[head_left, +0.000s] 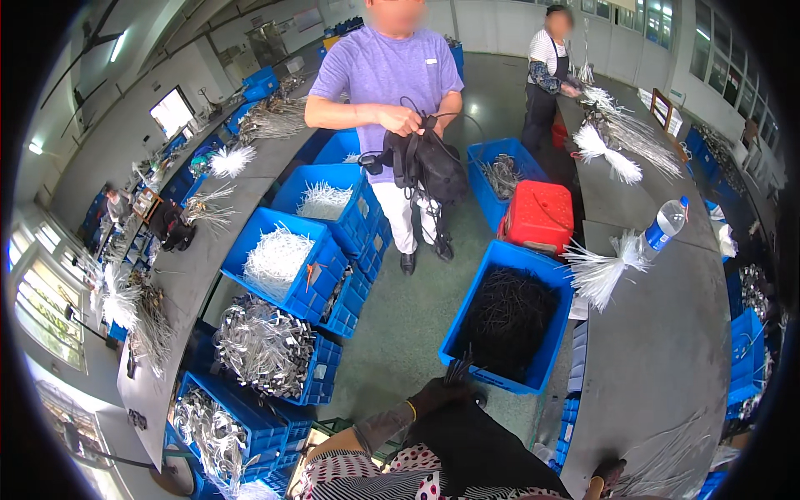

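Our left hand (440, 393), in a dark glove, is closed on a small bunch of black ties (458, 367) just at the near rim of the blue crate (550, 333) full of the same black ties, which stands on the floor beside the near left edge of the grey worktop (667, 333). Our right hand (607, 473) rests low at the near edge of that worktop by a spread of white ties (667, 454); we cannot tell whether it is open or gripping. The bunch looks loosely held, so we judge a few ties could slip out and drop to the floor, or snag on the tangled mass in the crate as it lifts. A clear bottle (667, 223) with a blue label and cap lies on its side near the worktop's left edge and could roll off. A red crate (542, 215) sits beyond the blue one; further blue crates of white ties (279, 258) line the left worktop. A framed sign (661, 107) stands at the far end.
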`<state>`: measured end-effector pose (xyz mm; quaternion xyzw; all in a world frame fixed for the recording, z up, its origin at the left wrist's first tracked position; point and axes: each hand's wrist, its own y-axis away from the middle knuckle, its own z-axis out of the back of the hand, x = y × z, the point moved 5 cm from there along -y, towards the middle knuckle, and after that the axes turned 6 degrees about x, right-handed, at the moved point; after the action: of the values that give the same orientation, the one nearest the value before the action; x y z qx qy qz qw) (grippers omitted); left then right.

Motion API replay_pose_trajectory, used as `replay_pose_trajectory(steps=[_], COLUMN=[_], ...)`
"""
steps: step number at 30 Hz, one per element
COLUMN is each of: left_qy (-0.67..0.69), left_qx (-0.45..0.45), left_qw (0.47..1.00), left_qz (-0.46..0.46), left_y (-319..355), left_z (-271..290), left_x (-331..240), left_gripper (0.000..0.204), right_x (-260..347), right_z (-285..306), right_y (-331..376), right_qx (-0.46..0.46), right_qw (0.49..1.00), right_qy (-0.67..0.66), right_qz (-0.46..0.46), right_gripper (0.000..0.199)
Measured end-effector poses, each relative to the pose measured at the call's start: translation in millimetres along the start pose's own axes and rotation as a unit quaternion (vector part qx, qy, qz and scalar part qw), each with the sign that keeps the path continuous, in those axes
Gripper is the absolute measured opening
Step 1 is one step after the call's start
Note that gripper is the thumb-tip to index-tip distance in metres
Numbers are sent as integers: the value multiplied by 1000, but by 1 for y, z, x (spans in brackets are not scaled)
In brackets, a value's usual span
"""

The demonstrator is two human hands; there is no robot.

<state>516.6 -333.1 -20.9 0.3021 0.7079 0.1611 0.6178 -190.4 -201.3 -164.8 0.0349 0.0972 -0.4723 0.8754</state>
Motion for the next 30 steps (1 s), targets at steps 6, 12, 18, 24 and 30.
replay_pose_trajectory(steps=[6, 12, 18, 24, 30], left_qy=[-31, -37, -53, -61, -124], left_qx=[13, 29, 26, 10, -5], left_qw=[999, 997, 998, 998, 991], left_qz=[4, 53, 19, 27, 43], left_y=[-1, 4, -10, -7, 17], left_z=[2, -9, -10, -10, -23], left_x=[14, 12, 20, 8, -23], left_gripper=[41, 33, 37, 40, 39], right_x=[13, 24, 46, 31, 87], right_z=[12, 33, 63, 45, 69], right_y=[20, 21, 24, 24, 38], right_qx=[10, 12, 27, -6, 136], right_qw=[999, 996, 993, 989, 977], right_qy=[-48, -87, -112, -142, -165], right_qz=[12, 9, 6, 36, 9], right_gripper=[32, 29, 26, 31, 22])
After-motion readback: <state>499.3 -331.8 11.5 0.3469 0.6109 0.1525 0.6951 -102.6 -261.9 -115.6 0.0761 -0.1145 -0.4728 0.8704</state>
